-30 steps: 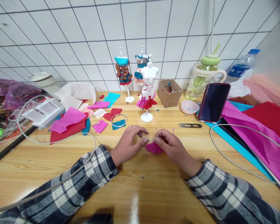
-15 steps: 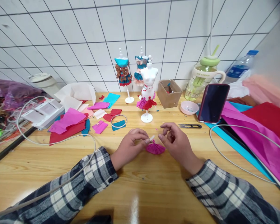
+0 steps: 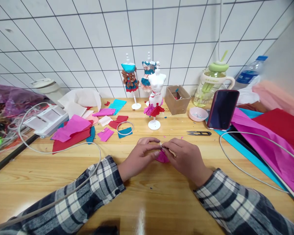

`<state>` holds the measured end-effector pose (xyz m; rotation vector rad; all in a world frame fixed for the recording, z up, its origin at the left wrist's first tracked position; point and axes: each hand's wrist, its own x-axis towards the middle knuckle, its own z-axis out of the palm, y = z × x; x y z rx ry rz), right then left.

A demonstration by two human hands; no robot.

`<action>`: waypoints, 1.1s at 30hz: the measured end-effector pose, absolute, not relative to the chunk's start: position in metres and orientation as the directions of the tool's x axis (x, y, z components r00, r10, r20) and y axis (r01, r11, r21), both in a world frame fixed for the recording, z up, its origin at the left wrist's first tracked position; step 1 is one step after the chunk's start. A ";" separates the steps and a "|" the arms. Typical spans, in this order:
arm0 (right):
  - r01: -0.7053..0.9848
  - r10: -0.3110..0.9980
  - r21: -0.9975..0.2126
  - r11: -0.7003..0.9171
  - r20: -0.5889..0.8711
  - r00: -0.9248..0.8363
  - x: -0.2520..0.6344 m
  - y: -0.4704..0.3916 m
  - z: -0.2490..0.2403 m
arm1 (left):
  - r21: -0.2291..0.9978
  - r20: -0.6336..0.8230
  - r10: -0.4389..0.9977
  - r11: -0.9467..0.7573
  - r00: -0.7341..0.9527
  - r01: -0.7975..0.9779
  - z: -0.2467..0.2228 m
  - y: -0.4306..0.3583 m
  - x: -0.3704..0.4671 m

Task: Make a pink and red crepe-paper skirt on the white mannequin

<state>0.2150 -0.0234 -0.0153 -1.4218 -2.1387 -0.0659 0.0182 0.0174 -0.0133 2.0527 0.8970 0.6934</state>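
A pleated magenta paper fan lies between my two hands near the middle of the wooden table. My left hand pinches its gathered top from the left, where a small white strip sticks up. From the right, the fingertips of my right hand are pressed together at the same gathered top. Behind them stands a white mannequin with a pink and red pleated skirt around its hips. Black thread snips lie beyond my right hand.
Two dressed mannequins and a cardboard box stand at the wall. Paper pieces and a metal ring lie left. A pink bowl, a phone, a green-lidded jug and a loose cable are right.
My right hand has moved left and closed onto the top of the magenta fan, and now covers its right part. The white strip now stands more upright. The view has shifted slightly.
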 end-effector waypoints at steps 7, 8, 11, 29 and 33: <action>0.769 0.914 -0.517 0.375 0.343 -0.215 0.211 -0.022 -0.015 | 0.564 0.288 0.751 -0.634 0.593 0.529 -0.017 0.017 0.021; 0.746 0.923 -0.561 0.360 0.330 -0.198 0.210 -0.022 -0.015 | 0.563 0.300 0.755 -0.634 0.583 0.530 -0.017 0.017 0.021; 0.673 0.938 -0.665 0.324 0.316 -0.140 0.206 -0.020 -0.016 | 0.581 0.327 0.767 -0.624 0.552 0.523 -0.017 0.017 0.021; 0.623 0.900 -0.656 0.427 0.374 -0.223 0.198 -0.032 -0.019 | 0.743 0.295 0.843 -0.498 0.450 0.447 -0.007 0.018 0.020; 0.655 0.900 -0.628 0.420 0.378 -0.215 0.200 -0.033 -0.019 | 0.773 0.289 0.843 -0.485 0.453 0.409 -0.009 0.020 0.021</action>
